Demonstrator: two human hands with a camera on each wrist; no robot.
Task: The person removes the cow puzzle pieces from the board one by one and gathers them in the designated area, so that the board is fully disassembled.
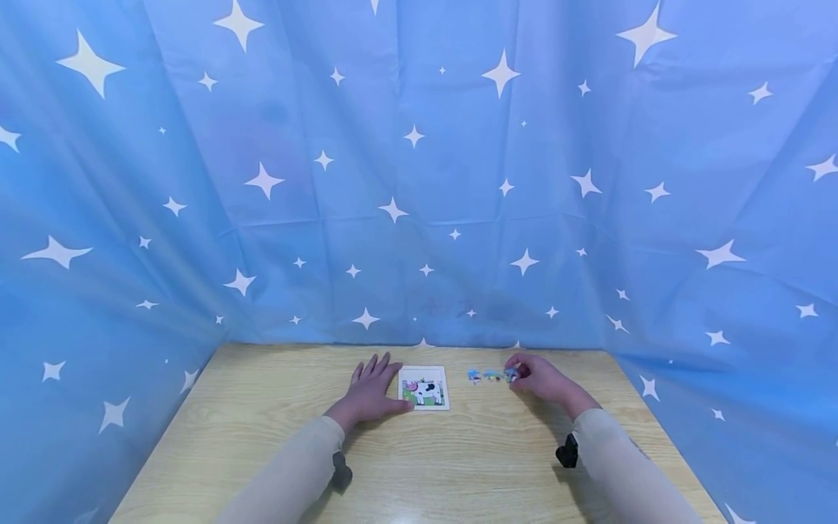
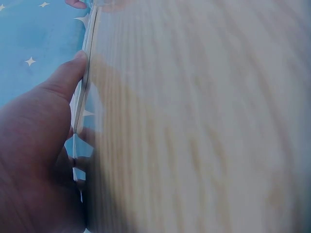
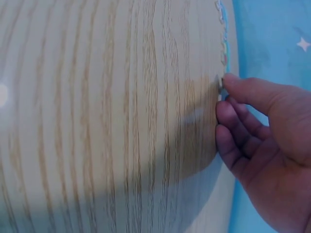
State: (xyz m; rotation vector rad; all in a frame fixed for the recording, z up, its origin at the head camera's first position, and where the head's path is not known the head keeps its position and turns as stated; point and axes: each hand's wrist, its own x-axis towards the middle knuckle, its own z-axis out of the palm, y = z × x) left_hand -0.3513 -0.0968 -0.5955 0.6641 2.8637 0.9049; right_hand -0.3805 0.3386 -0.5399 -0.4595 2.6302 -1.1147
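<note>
A square puzzle board [image 1: 424, 372] with a white border lies near the back of the table, a cow picture filling its lower part. My left hand [image 1: 372, 393] rests at the board's left side, fingers spread, the thumb [image 2: 73, 73] touching its lower left edge. To the right, my right hand [image 1: 540, 378] pinches a small blue puzzle piece [image 1: 511, 375] between thumb and fingertips at the table surface. Two more puzzle pieces, one [image 1: 474, 376] nearer the board and one [image 1: 492, 376] in the middle, lie in a row beside it. The held piece is mostly hidden in the right wrist view.
The wooden table [image 1: 452, 466] ends at the back and sides against a blue curtain [image 1: 445, 276] with white stars. A black wrist camera [image 1: 567, 451] sits on the right sleeve, another [image 1: 341, 473] on the left.
</note>
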